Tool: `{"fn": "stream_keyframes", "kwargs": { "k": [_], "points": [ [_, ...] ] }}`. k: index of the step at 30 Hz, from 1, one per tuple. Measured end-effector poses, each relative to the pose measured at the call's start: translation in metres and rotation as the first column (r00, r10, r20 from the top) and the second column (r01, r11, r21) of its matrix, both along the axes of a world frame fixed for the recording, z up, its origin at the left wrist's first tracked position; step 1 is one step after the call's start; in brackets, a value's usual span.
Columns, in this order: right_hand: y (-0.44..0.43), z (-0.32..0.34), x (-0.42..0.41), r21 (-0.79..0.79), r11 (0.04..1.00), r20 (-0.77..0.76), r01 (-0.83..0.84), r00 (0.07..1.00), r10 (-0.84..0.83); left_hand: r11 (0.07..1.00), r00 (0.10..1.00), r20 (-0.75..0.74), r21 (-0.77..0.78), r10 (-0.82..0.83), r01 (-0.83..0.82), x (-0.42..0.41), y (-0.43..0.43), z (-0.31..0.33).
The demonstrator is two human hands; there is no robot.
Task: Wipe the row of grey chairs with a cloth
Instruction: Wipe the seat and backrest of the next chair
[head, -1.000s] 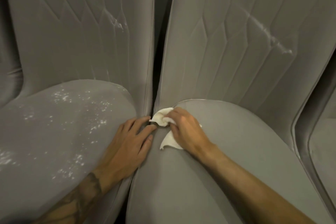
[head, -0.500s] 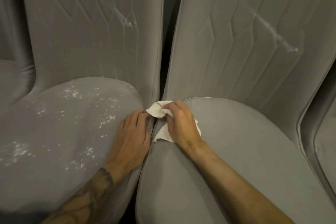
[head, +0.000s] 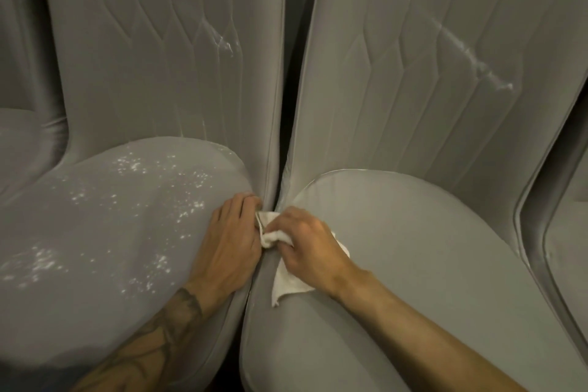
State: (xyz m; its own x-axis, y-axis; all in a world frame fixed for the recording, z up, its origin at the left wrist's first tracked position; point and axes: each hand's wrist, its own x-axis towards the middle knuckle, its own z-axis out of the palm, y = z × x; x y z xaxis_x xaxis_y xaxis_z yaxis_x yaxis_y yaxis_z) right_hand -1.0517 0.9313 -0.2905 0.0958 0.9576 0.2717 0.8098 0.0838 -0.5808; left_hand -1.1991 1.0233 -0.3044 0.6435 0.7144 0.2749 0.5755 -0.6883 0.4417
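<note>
Two grey chairs fill the view side by side, the left chair (head: 95,248) and the right chair (head: 413,248). Each has a tall quilted backrest and a rounded padded seat. Slivers of a far-left seat (head: 19,143) and a far-right seat (head: 569,248) show at the frame's edges.

A narrow dark gap (head: 288,89) runs between the two backrests. It closes where the seat cushions meet, and from there toward the camera their piped edges lie against each other. Open room lies out on the broad seat tops, left of the tattooed left forearm and right of the bare right one; at the seam there is next to none.

The light is dim and warm. White specks (head: 187,210) dot the left seat, while the right seat looks plain. A pale streak (head: 471,54) crosses the right backrest, and a smaller mark (head: 224,38) sits on the left one.

The left hand (head: 229,242) lies palm down on the left seat's inner edge. Its fingers are nearly straight, with the tips dipping into the seam, and it holds nothing.

The right hand (head: 311,242) rests on the right seat's inner edge, fingers and thumb curled round a bunched white cloth (head: 291,280). The bunched end sits at the seam right beside the left hand, and a loose corner trails out from under the palm onto the right seat.
</note>
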Motion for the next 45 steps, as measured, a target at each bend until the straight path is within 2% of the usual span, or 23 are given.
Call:
{"fn": "stream_keyframes", "kwargs": {
  "k": [2,5,6,9,11,13,15,18,22,29,33,36,40,43,45],
  "points": [
    [0.013,0.008,0.013,-0.005,1.0,0.0,0.028,1.0,-0.028,1.0,1.0,0.017,0.006,-0.013,0.013,0.0,0.0,0.002],
    [0.034,0.015,0.024,0.033,0.973,-0.03,0.228,0.973,-0.227,0.999,0.999,0.024,0.03,-0.03,0.029,0.001,-0.001,0.002],
    [0.031,0.013,0.019,0.044,0.972,-0.028,0.229,0.973,-0.228,0.999,0.999,0.026,0.023,-0.033,0.033,0.002,0.0,0.002],
    [0.004,0.002,0.003,0.067,0.998,-0.001,0.003,1.0,-0.003,0.999,0.999,0.021,0.005,-0.039,0.039,0.006,0.004,0.002],
    [-0.005,0.003,0.015,0.024,0.998,0.005,-0.056,0.998,0.056,0.999,0.999,0.032,0.024,-0.043,0.043,0.014,0.008,0.006],
    [0.0,0.011,0.036,0.062,0.998,0.012,-0.009,1.0,0.008,0.991,0.998,0.041,0.125,-0.051,0.046,0.025,0.016,0.01],
    [0.004,0.026,0.067,0.173,0.976,0.002,0.13,0.991,-0.133,0.963,0.994,0.072,0.263,-0.084,0.062,0.05,0.025,0.025],
    [0.009,0.054,0.116,0.353,0.883,-0.024,0.31,0.946,-0.323,0.921,0.983,0.133,0.384,-0.128,0.068,0.098,0.04,0.058],
    [0.005,0.097,0.181,0.498,0.752,0.03,0.431,0.859,-0.511,0.889,0.976,0.187,0.457,-0.112,0.014,0.152,0.06,0.1],
    [-0.009,0.201,0.275,0.707,0.543,0.102,0.453,0.695,-0.712,0.826,0.954,0.29,0.554,-0.071,-0.107,0.21,0.099,0.162],
    [-0.004,0.268,0.315,0.812,0.427,0.145,0.399,0.57,-0.808,0.782,0.932,0.353,0.603,-0.085,-0.157,0.232,0.118,0.167],
    [0.005,0.286,0.336,0.805,0.453,0.222,0.383,0.512,-0.829,0.74,0.919,0.384,0.644,-0.089,-0.197,0.238,0.128,0.158],
    [-0.001,0.236,0.339,0.786,0.501,0.354,0.362,0.4,-0.845,0.71,0.901,0.42,0.668,-0.11,-0.225,0.242,0.133,0.153],
    [-0.004,0.232,0.343,0.77,0.533,0.384,0.35,0.412,-0.826,0.704,0.892,0.436,0.67,-0.116,-0.236,0.242,0.135,0.151],
    [0.006,0.259,0.351,0.792,0.5,0.355,0.351,0.402,-0.844,0.697,0.894,0.431,0.678,-0.12,-0.233,0.242,0.135,0.149]
  ]
}}
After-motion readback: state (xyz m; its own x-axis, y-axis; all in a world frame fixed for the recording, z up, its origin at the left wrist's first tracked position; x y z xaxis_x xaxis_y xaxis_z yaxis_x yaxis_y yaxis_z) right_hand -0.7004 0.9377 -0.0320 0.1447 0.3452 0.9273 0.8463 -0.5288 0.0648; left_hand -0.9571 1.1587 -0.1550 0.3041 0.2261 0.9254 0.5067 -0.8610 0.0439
